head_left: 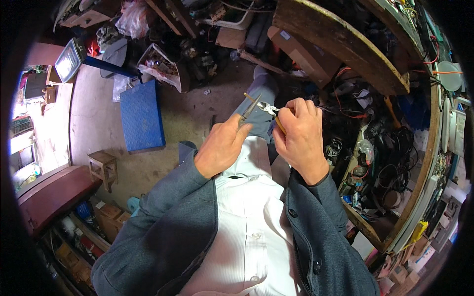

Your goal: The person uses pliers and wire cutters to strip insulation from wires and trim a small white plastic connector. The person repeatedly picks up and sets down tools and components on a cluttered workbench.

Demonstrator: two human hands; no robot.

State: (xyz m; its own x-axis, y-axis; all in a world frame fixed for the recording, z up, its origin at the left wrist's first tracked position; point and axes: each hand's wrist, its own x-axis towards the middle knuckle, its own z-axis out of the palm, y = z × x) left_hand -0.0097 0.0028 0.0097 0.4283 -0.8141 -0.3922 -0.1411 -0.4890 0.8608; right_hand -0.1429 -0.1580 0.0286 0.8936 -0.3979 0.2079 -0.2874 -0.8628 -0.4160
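Judging by the frame's upper centre, work seems under way, its remainder unclear: a pointed tool (251, 108) is pinched by the left hand (223, 147), yellow-handled pliers (268, 108) are gripped by the right hand (302, 135).

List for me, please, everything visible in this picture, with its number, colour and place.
Pointed tool: 1, grey, centre
Pliers-like tool: 1, silver head, yellow handle, centre
Thin piece: 1, yellowish-brown, by the pointed tool
Platform scale: 1, blue platform, floor at left
Stool: 1, brown, floor at left
Plastic bags: at least 2, whitish, upper left
Large cardboard box: 1, brown, upper right
Thick board: 1, brown, upper right
Cables: many, mostly black, right
Small clutter: uncountable, mixed colours, edges
Jacket: 1, dark grey, lower centre
Hands: 2, bare, centre, each holding a tool
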